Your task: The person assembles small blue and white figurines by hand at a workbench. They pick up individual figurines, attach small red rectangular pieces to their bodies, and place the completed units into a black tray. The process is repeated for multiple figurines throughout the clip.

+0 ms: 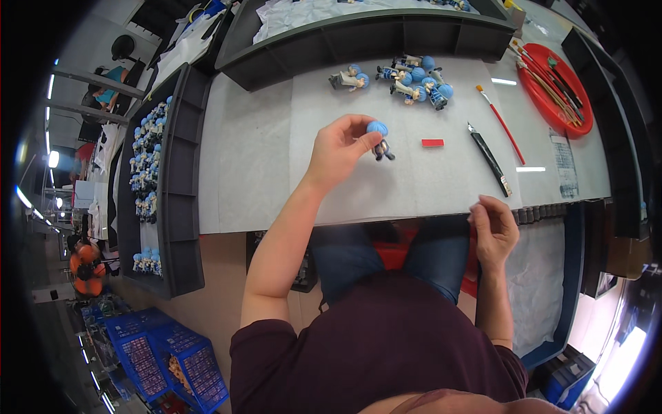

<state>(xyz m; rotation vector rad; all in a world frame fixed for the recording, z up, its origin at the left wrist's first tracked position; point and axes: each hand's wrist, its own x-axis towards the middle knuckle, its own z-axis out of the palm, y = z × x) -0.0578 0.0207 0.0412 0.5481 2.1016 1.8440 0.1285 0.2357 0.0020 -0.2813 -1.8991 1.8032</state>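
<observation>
My left hand (pixel 343 147) is closed around a small figurine (pixel 377 128) with a round blue head, held just above the white work surface. The figurine's dark lower body and legs hang below my thumb. My right hand (pixel 495 231) hovers by the table's front edge, fingers loosely curled and apart from the thumb, with nothing visible in it. Nearest to it lies a black craft knife (pixel 489 160). A small red block (pixel 432 143) sits between the two hands. Farther back, several blue-haired figurines (pixel 416 79) lie in a loose cluster.
A grey crate (pixel 372 43) lined with white sheet spans the back. Another grey crate (pixel 183 186) at the left holds rows of blue-haired figurines. Right of the knife are a red-handled brush (pixel 507 131) and a red tray (pixel 586 117) of brushes. Blue crates (pixel 165 359) stand lower left.
</observation>
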